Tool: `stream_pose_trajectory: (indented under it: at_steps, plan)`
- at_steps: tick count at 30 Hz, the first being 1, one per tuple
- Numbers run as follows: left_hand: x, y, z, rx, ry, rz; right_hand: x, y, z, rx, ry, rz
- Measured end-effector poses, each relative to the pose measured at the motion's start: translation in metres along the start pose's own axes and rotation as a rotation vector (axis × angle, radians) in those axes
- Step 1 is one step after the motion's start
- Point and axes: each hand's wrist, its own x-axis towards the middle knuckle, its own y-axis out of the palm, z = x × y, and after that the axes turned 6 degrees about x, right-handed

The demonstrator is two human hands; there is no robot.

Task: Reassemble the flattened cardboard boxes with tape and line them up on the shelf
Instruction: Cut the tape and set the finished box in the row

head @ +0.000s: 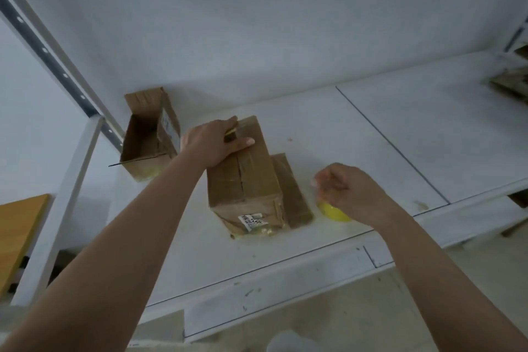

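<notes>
On the white shelf (357, 134) a closed cardboard box (243, 174) sits near the middle, its top flaps meeting along a seam, a printed label (251, 222) on the near face. The left hand (213, 141) rests on the box's far end at about 11 o'clock – fingers straight and laid flat across the top, its grip spread, not curled round anything. A side flap (290, 188) lies folded down flat on the shelf at the box's 3 o'clock. Further toward 3 o'clock, the right hand (348, 190) hovers with loosely curled fingers just over a yellow tape roll (333, 211) – whether it touches the roll I cannot tell. An open-topped cardboard box (148, 137) stands at 10 o'clock, near the shelf's upright post (57, 180)
</notes>
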Motion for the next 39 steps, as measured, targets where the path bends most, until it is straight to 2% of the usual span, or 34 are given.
stream_pose_trajectory:
  at_steps: [2,4,6,10,13,16,19,22,24,27,30,32,35,39]
  plan:
    - [0.000,0.001,0.002,-0.005,0.006,-0.012,0.005,-0.014,-0.016,-0.623,0.013,0.068]
    - [-0.002,0.001,0.001,-0.051,-0.003,-0.066,0.007,-0.014,-0.028,-0.882,0.101,0.205]
    - [-0.006,-0.002,-0.001,-0.121,-0.019,-0.167,0.007,-0.004,-0.036,-0.957,0.137,0.245]
    - [-0.017,-0.008,-0.008,-0.182,0.000,-0.323,0.005,-0.003,-0.043,-1.010,0.063,0.047]
    - [-0.025,-0.011,-0.010,-0.204,0.053,-0.257,0.004,-0.003,-0.032,-1.028,0.044,0.059]
    - [-0.036,-0.005,-0.018,-0.071,0.141,-0.116,-0.001,-0.009,-0.015,-1.065,0.005,0.139]
    - [-0.036,0.002,-0.031,0.013,0.158,-0.111,-0.011,-0.035,0.012,-0.985,-0.092,0.083]
    - [-0.034,0.000,-0.037,-0.019,0.139,-0.143,-0.020,-0.063,0.031,-0.590,-0.153,0.111]
    - [-0.037,-0.004,-0.034,-0.154,0.104,-0.209,-0.028,-0.070,0.042,-0.302,-0.191,0.160]
    - [-0.051,-0.011,-0.039,-0.449,0.088,-0.282,-0.035,-0.066,0.052,-0.121,-0.248,0.150]
    - [-0.073,-0.026,-0.056,-0.809,0.091,-0.278,-0.034,-0.060,0.063,-0.057,-0.299,0.137]
    - [-0.092,-0.035,-0.066,-0.971,0.176,-0.216,-0.032,-0.056,0.069,-0.058,-0.314,0.143]
    - [-0.116,-0.042,-0.073,-1.032,0.252,-0.155,-0.026,-0.051,0.076,-0.068,-0.307,0.167]
    - [-0.123,-0.046,-0.068,-1.039,0.082,-0.141,-0.021,-0.041,0.083,-0.103,-0.318,0.211]
